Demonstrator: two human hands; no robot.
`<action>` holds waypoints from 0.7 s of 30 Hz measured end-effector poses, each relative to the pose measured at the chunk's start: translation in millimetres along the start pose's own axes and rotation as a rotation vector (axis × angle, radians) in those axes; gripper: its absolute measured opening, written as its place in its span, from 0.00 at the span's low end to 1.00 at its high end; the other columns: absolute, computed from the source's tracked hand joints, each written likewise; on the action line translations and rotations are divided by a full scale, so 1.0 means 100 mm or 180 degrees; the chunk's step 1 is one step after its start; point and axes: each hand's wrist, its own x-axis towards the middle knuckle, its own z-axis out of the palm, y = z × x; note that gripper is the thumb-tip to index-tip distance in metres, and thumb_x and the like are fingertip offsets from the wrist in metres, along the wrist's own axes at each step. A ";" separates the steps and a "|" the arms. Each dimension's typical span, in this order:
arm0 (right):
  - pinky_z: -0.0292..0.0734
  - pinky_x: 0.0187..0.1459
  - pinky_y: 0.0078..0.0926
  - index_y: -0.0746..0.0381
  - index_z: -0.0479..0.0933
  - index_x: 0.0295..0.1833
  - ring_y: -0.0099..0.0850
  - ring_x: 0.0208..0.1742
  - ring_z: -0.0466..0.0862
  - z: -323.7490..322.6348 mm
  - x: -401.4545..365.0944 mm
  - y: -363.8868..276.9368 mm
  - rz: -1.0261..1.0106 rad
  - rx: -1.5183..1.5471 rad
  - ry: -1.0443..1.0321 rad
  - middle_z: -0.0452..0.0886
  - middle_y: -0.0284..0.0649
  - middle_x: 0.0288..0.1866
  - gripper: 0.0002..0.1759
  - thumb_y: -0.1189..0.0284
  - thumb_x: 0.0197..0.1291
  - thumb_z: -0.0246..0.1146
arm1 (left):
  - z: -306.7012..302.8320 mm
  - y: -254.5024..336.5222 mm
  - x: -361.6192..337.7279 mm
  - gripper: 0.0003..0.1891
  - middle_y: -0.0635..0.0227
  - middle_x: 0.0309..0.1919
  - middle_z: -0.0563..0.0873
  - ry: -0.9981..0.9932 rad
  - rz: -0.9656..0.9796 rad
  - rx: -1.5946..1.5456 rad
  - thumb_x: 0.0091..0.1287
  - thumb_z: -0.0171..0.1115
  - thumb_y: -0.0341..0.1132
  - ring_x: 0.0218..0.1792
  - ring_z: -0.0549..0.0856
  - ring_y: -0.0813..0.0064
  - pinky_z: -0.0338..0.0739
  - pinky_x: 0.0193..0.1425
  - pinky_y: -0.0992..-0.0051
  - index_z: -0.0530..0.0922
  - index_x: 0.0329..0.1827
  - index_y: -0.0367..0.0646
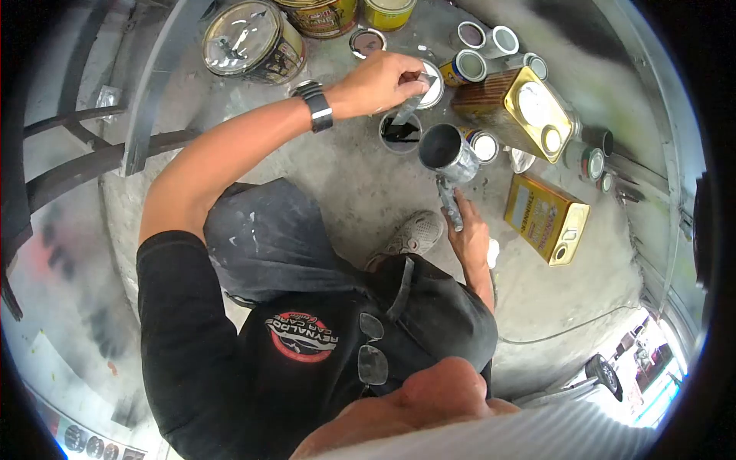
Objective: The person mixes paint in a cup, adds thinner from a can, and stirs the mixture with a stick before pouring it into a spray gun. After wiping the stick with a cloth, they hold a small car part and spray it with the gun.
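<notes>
My left hand (387, 83), with a dark wristwatch, pinches a flat grey mixing stick (406, 111). The stick's lower end reaches into a clear cup (402, 146) holding dark paint. Behind the fingers stands a round tin with a white top (433, 86). My right hand (469, 234) is closed around the paint-smeared handle (449, 203) of a grey metal cup (460, 165). That cup is open at the top, dark inside, and sits just right of the clear cup. A small tin with a white lid (484, 146) is close beside it.
Large paint cans (253, 42) stand at the back left, with several small tins (470, 66) at the back right. A tall gold can (510, 107) and a yellow thinner can (546, 218) stand to the right. A cable (567, 333) crosses the concrete floor.
</notes>
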 end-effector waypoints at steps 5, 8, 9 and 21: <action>0.83 0.48 0.50 0.56 0.77 0.73 0.57 0.50 0.88 -0.01 -0.01 -0.07 0.0077 -0.0221 -0.0064 0.87 0.50 0.55 0.30 0.68 0.66 0.73 | -0.05 0.12 -0.09 0.11 0.56 0.36 0.88 0.0332 0.0984 0.0472 0.75 0.68 0.37 0.34 0.86 0.62 0.79 0.39 0.64 0.86 0.47 0.36; 0.82 0.47 0.50 0.56 0.77 0.74 0.58 0.49 0.88 -0.01 0.00 -0.08 0.0036 -0.0271 -0.0038 0.86 0.50 0.55 0.31 0.70 0.65 0.72 | -0.05 0.11 -0.13 0.11 0.57 0.36 0.88 0.0464 0.1092 0.0550 0.75 0.68 0.37 0.35 0.86 0.58 0.79 0.39 0.62 0.86 0.48 0.36; 0.82 0.47 0.50 0.56 0.77 0.74 0.58 0.49 0.88 0.00 0.01 -0.08 0.0017 -0.0280 -0.0017 0.86 0.50 0.55 0.31 0.71 0.65 0.72 | -0.05 0.10 -0.14 0.11 0.57 0.37 0.89 0.0526 0.1125 0.0564 0.75 0.68 0.36 0.35 0.87 0.57 0.80 0.39 0.61 0.86 0.48 0.36; 0.82 0.49 0.50 0.58 0.79 0.71 0.58 0.50 0.87 0.01 0.09 -0.05 0.0066 -0.0332 0.0067 0.86 0.53 0.54 0.27 0.69 0.68 0.70 | -0.09 0.09 -0.31 0.11 0.57 0.40 0.91 0.0555 0.0961 0.0448 0.75 0.66 0.40 0.40 0.89 0.52 0.83 0.44 0.57 0.88 0.48 0.40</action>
